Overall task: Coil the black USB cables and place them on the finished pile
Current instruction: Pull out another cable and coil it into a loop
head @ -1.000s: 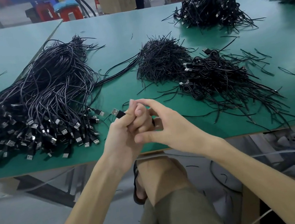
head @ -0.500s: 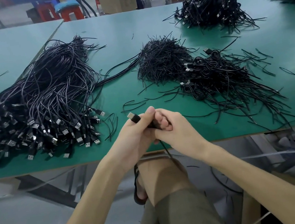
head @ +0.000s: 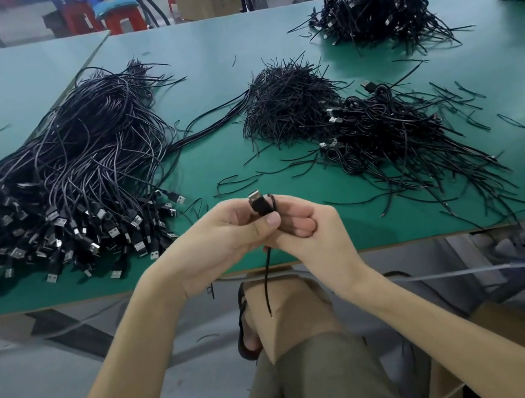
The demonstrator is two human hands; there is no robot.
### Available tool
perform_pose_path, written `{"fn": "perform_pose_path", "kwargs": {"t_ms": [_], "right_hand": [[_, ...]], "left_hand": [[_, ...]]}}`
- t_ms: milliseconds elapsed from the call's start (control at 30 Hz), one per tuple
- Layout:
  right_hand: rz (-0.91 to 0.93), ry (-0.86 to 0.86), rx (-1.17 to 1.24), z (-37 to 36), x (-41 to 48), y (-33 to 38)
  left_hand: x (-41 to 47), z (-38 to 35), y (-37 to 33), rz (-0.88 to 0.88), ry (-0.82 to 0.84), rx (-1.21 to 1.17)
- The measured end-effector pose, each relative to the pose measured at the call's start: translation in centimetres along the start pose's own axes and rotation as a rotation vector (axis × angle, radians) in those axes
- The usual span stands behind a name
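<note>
Head view, nearest first: the cable's loose tail (head: 268, 288) hangs down from between the hands, off the near edge of the table (head: 202, 52) and over the person's knee (head: 292, 301). A second ago no tail showed; it appeared half a second back and now hangs lower, while the hands have drawn back from over the table to its near edge.

Above the tail, the left hand (head: 222, 236) pinches the plug (head: 257, 201) between thumb and fingers, with the metal end turned up where it pointed left before. The right hand (head: 311, 229) is curled round the cable (head: 271, 201) just beside the plug, a small loop showing above its fingers. I judge the winding is under way but unfinished, since the tail is yet to be taken up.

Farther out, the uncoiled heap (head: 77, 181) lies to the left, a bundle of short ties (head: 290, 103) at centre, and touching its right side what I take for the finished pile (head: 392, 132). Another black heap (head: 372, 13) sits far right.
</note>
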State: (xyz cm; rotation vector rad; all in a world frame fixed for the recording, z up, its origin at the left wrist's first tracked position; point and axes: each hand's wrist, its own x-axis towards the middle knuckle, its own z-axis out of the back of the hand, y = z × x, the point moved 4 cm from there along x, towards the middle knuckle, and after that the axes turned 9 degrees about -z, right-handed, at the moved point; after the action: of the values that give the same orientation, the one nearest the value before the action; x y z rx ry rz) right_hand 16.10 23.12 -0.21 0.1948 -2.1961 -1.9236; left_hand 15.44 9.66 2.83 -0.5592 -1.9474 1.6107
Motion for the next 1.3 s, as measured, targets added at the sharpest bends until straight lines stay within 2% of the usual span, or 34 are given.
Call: {"fn": "perform_pose_path", "kwargs": {"t_ms": [200, 367, 467, 667, 733, 800, 867, 1000, 1167, 1300], "right_hand": [[-0.054, -0.109, 0.153, -0.2, 0.4, -0.7], [-0.045, -0.142, 0.151, 0.2, 0.2, -1.1], [-0.037, -0.153, 0.152, 0.1, 0.1, -1.3], [-0.007, -0.243, -0.03, -0.5, -0.1, -1.0], [-0.026, -0.176, -0.085, -0.2, -0.1, -0.8], [-0.022, -0.071, -0.279, 0.0, -0.3, -0.5], [-0.003, -0.036, -0.424, -0.1, -0.3, -0.4], [-0.021, -0.091, -0.373, -0.1, -0.2, 0.1], [0.091, -0.181, -0.417, -0.1, -0.8, 0.2], [0.093, -0.195, -0.42, -0.3, -1.0, 0.2]], "left_hand": [[1.0, -1.0, 0.5, -0.042, -0.184, 0.25], [1.1, -1.3, 0.6, -0.057, -0.115, 0.274], [1.2, -1.2, 0.7, -0.033, -0.131, 0.263], [1.4, -1.4, 0.7, -0.006, -0.142, 0.293], [1.5, -1.3, 0.6, 0.046, -0.068, 0.329], [1.1, -0.9, 0.6, 0.123, 0.013, 0.362], [0.7, -0.6, 0.7, 0.169, 0.033, 0.365], [1.0, -0.9, 0.4, 0.116, -0.023, 0.349], [1.1, -1.3, -0.2, 0.053, 0.02, 0.461], [1.3, -1.1, -0.5, 0.075, 0.046, 0.602]]}}
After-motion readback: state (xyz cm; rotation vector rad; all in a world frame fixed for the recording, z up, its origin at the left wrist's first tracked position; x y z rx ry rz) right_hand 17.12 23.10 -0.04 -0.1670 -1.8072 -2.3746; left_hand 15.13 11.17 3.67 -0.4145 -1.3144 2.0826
